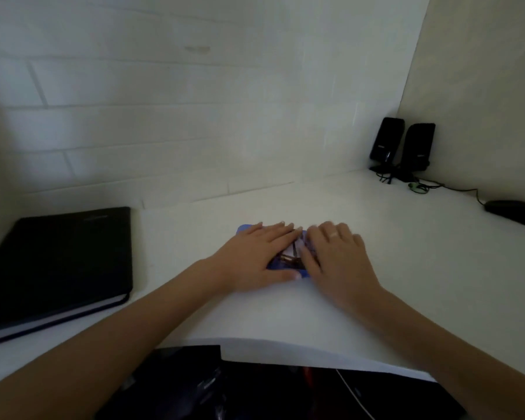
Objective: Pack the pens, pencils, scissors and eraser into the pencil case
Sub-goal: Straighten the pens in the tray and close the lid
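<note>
A blue pencil case (288, 262) lies on the white desk (406, 268) in the middle, mostly covered by both hands. My left hand (255, 259) lies flat over its left part, thumb along the near edge. My right hand (337, 256) presses on its right part, fingers bent at the case's opening. In the gap between the hands I see dark and pale contents inside the case, too blurred to name. No loose pens, pencils, scissors or eraser show on the desk.
A black notebook (58, 268) lies at the left. Two black speakers (403, 147) stand in the far right corner with cables. A black mouse (514, 212) sits at the right edge. White wall behind; the desk's front edge is near me.
</note>
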Available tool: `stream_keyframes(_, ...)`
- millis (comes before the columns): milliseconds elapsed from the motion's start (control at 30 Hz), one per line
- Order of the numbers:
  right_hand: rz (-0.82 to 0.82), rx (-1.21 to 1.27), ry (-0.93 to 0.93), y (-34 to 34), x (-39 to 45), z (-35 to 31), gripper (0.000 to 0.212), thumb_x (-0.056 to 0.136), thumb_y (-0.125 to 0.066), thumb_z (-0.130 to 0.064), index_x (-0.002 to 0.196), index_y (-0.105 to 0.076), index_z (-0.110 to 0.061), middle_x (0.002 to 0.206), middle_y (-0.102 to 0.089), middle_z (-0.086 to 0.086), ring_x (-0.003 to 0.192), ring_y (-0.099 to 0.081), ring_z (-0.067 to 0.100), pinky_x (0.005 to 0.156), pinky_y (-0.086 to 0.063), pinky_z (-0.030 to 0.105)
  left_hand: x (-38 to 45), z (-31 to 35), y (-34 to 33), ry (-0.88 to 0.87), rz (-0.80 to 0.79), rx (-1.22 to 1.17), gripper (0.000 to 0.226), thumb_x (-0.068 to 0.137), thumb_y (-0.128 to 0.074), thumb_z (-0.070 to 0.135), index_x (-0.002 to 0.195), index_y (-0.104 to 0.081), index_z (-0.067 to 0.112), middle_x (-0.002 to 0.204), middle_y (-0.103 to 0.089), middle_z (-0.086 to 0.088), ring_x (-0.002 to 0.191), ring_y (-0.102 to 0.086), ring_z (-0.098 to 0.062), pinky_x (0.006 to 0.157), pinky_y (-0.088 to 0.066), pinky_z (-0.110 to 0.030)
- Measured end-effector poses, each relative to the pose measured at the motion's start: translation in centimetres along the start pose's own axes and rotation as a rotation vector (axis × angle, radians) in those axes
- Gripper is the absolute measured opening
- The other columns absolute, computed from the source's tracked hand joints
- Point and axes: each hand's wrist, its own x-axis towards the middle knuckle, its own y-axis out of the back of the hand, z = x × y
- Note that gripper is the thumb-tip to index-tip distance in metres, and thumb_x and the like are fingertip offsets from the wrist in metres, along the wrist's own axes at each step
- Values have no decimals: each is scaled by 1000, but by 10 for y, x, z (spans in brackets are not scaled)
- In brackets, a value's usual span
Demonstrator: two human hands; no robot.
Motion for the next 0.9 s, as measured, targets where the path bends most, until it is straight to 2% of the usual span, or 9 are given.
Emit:
stream_keyframes(100,-59,7,89,-3,-18,1,47,83,-42,-42,109,-67,-12,101,-70,12,89,-65,33,78,-54,41,-9,5,2,41,-42,39,70,93,-26,56,150,-6,20,160,-8,-4,148,-5,-16,120,-4,-33)
stream_keyframes(167,-100,58,82,-7,-9,-1,43,80,-53,-32,116,-66,-12,108,-70,19,95,-66,39,83,-53,48,-13,7,2,135,-78,59,62,99,-27,42,150,-3,17,160,-2,-7,148,-1,-19,119,0,-33)
stream_keyframes(233,-244,97,95,-10,10,-17,46,88,-51,-19,134,-50,-16,131,-57,20,120,-53,40,102,-40,46,-16,4,0,253,-93,87,61,100,-24,39,150,0,15,160,0,-9,148,2,-23,119,0,-39)
stream_keyframes(300,-393,111,98,-21,33,-39,52,97,-39,-18,147,-26,-25,151,-35,10,140,-28,31,115,-19,43,-18,-9,1,385,-116,101,63,100,-23,41,150,2,12,160,2,-12,148,3,-28,119,-2,-44)
stream_keyframes(400,-467,149,104,-40,71,-78,54,99,-35,-21,148,-17,-34,155,-24,5,146,-13,25,117,-5,50,-28,-44,7,556,-151,73,68,98,-22,47,150,3,11,160,3,-14,147,4,-31,118,-3,-49)
stream_keyframes(533,-549,225,128,-59,116,-134,56,99,-38,-15,147,-18,-37,158,-16,7,147,-7,24,113,-2,60,-51,-106,10,683,-172,97,68,98,-22,48,150,3,12,160,4,-14,147,4,-34,119,-4,-50)
stream_keyframes(600,-546,241,130,-70,132,-152,55,99,-39,-17,147,-21,-36,158,-15,11,147,-7,26,112,-1,61,-57,-128,9,722,-163,100,67,98,-23,47,150,3,14,159,3,-15,147,3,-34,119,-4,-47)
stream_keyframes(767,-478,304,104,-102,157,-159,49,97,-40,-37,145,-28,-35,157,-19,13,146,-10,26,113,-1,58,-50,-162,7,744,-117,86,64,98,-22,47,150,-1,17,160,-1,-13,148,0,-29,119,-3,-42)
stream_keyframes(900,-297,289,112,-115,159,-165,50,95,-40,-42,144,-32,-33,152,-31,12,144,-20,24,117,-8,46,-48,-183,7,729,-93,88,64,97,-24,49,150,-4,21,161,-3,-7,148,-2,-26,119,-4,-40)
